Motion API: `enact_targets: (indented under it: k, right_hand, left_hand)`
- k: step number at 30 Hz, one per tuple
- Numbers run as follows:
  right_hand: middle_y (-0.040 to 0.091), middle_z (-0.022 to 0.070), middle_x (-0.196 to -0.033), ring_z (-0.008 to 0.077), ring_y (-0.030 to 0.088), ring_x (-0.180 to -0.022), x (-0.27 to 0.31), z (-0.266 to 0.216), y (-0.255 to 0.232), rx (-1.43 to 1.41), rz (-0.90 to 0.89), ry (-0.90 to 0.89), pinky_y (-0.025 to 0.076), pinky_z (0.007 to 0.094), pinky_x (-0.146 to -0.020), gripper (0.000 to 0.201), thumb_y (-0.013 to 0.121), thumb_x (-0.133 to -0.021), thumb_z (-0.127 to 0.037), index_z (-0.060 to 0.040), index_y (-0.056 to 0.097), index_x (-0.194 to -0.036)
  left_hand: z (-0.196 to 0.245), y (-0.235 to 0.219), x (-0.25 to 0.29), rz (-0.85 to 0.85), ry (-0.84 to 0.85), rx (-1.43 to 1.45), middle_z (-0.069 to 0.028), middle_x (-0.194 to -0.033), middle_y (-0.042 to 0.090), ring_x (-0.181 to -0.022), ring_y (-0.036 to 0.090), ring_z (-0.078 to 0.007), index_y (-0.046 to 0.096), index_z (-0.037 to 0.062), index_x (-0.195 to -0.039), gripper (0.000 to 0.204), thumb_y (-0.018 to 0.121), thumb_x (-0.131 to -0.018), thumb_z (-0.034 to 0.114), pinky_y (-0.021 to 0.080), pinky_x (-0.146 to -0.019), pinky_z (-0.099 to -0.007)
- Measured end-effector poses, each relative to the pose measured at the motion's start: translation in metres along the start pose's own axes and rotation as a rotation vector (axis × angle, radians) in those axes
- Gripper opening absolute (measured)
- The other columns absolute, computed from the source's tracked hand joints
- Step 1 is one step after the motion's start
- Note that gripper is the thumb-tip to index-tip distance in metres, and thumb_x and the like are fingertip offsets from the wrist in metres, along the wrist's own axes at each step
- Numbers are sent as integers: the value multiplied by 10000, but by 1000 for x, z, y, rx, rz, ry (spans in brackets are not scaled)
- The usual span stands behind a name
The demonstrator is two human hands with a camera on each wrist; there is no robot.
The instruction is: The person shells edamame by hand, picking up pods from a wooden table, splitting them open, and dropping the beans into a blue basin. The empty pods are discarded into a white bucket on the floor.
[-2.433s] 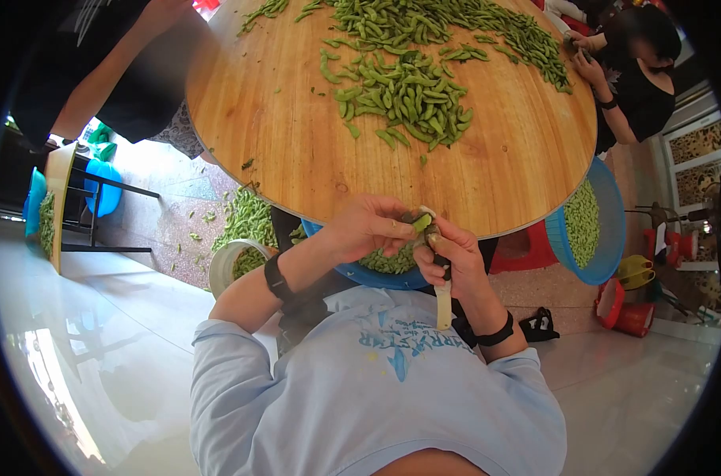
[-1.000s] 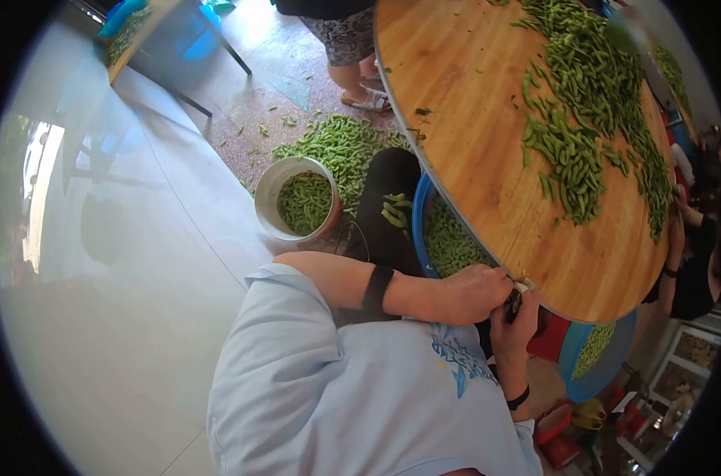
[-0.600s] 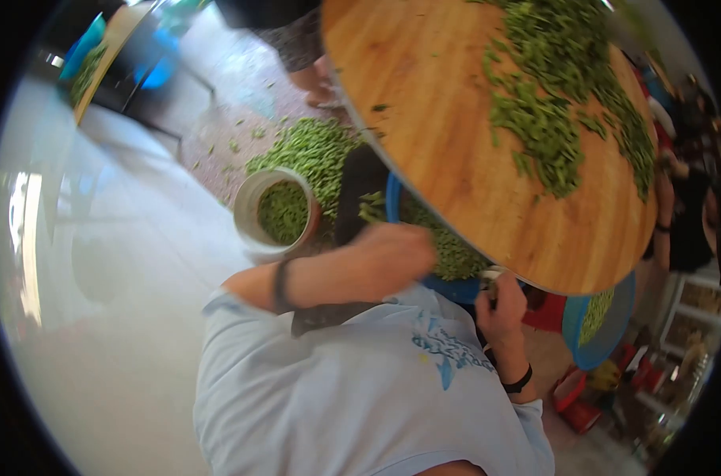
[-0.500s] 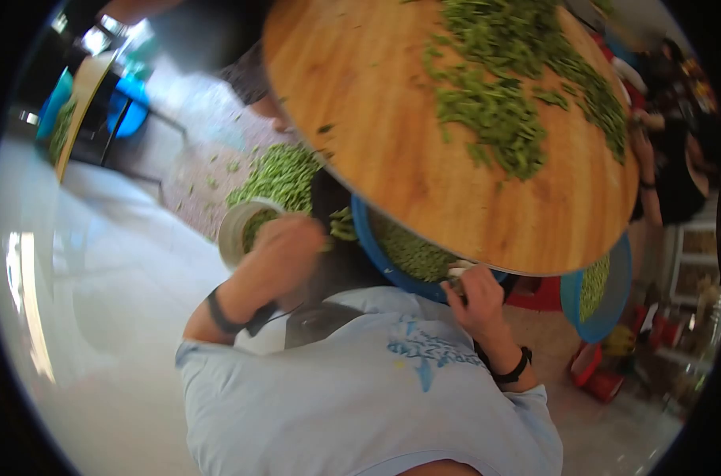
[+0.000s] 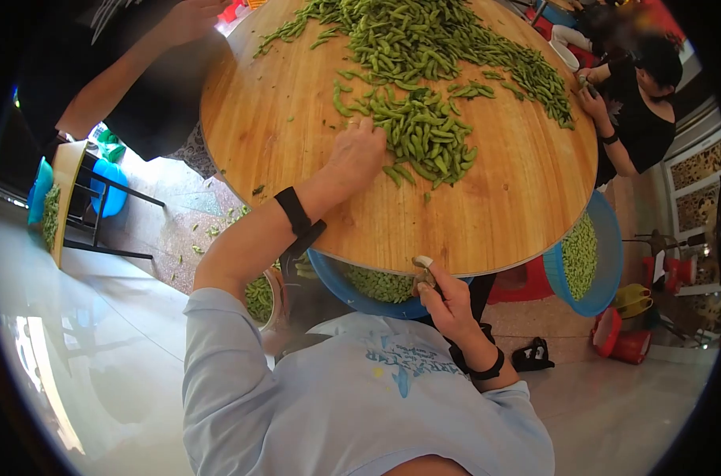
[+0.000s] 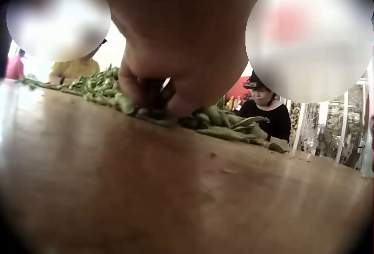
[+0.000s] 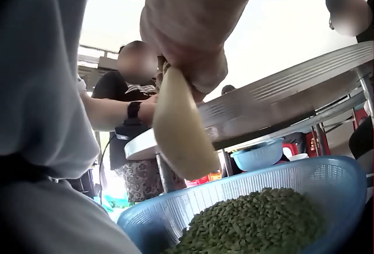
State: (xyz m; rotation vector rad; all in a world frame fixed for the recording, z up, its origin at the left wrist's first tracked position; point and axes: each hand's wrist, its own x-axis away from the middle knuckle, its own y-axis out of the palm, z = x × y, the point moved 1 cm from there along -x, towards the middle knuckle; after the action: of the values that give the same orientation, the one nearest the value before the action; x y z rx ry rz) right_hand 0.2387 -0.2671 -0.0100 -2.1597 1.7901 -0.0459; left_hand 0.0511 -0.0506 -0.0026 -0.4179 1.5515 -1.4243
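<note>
My left hand [image 5: 359, 155] is over the wooden round table [image 5: 281, 166], fingers bent down at the near left edge of a heap of green soybean pods [image 5: 428, 139]. In the left wrist view its fingertips reach among the pods [image 6: 216, 117]; I cannot tell whether they hold any. Near the table's front edge, my right hand [image 5: 449, 305] grips a tool with a flat cream handle [image 7: 181, 128]; the rest of the tool is mostly hidden in the hand. Beneath it stands a blue basket [image 7: 280, 175] with shelled beans [image 7: 251, 222].
Another blue basket of beans [image 5: 580, 258] stands at the right, by a red stool [image 5: 523, 282]. A bucket of pods [image 5: 259, 300] is at my left, with loose pods on the floor. People sit or stand at the table's left and right sides.
My left hand has gone from the table edge, down over the bucket, then up onto the table at the pods. The right hand keeps its tool near the edge. The head view has turned.
</note>
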Motion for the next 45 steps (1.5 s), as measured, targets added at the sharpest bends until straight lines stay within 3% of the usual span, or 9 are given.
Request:
enact_targets:
  k: [8,13,16,26,32,37,41,43,45]
  right_hand:
    - [540,62,-761,68,453,-539,-12,-3,-9,-521,9,271,378,201,-448,413,392,-958,-80,24,389,-1358]
    - [517,49,-759,70,431,-525,-29,-9,-10,-857,71,345,367,186,-442,403,392,-973,-129,5,382,-1354]
    - [529,88,-787,100,458,-570,-24,-10,-11,-960,-11,328,371,203,-432,405,416,-968,-126,-4,387,-1353]
    - [512,75,-726,101,447,-533,-11,-10,-5,-960,-68,325,368,201,-420,386,424,-965,-114,20,410,-1327]
    - [549,69,-755,77,441,-530,-8,-8,-4,-814,-7,303,365,192,-411,353,437,-960,-94,8,471,-1296]
    - [506,84,-720,104,438,-527,-9,-7,-8,-1348,-258,398,359,197,-407,304,482,-941,-89,-8,518,-1232]
    - [496,88,-735,107,433,-534,-6,4,-5,-1427,-125,524,357,195,-405,284,490,-945,-108,-43,534,-1218]
    - [508,90,-766,104,426,-537,-8,6,-4,-1451,-63,593,357,193,-399,272,498,-946,-120,-71,545,-1209]
    - [508,89,-765,104,426,-537,-10,3,-3,-1473,-59,620,355,189,-397,269,499,-945,-121,-72,546,-1206]
  left_hand:
    - [9,-33,16,65,15,262,-189,-906,597,-859,578,-332,607,-22,-891,150,614,-762,55,492,-701,-401]
    - [68,-60,59,-430,-456,1267,-32,-734,601,-597,534,-105,625,-17,-1007,209,632,-851,122,411,-514,-233]
    - [85,-60,76,-600,-561,1510,15,-700,566,-564,488,-39,639,-5,-989,178,629,-877,133,361,-466,-190]
    - [91,-52,91,-563,-550,1574,-17,-728,589,-570,504,-65,622,-29,-963,133,617,-867,63,376,-476,-200]
    - [88,-46,103,-355,-337,1359,-22,-722,604,-574,509,-73,633,-10,-1006,171,630,-864,85,399,-486,-227]
    - [83,-35,105,-827,-645,2298,-44,-746,615,-582,529,-111,624,1,-961,105,606,-875,58,399,-490,-241]
    - [86,-31,109,-803,-714,2263,-54,-724,597,-560,511,-125,599,-6,-963,119,596,-888,86,395,-475,-272]
    - [86,-36,106,-344,-140,1160,-30,-752,552,-570,524,-160,559,-8,-942,176,658,-818,70,422,-504,-315]
    - [89,-49,103,-219,73,849,-48,-753,538,-587,536,-187,563,-3,-938,203,673,-782,65,432,-517,-328]
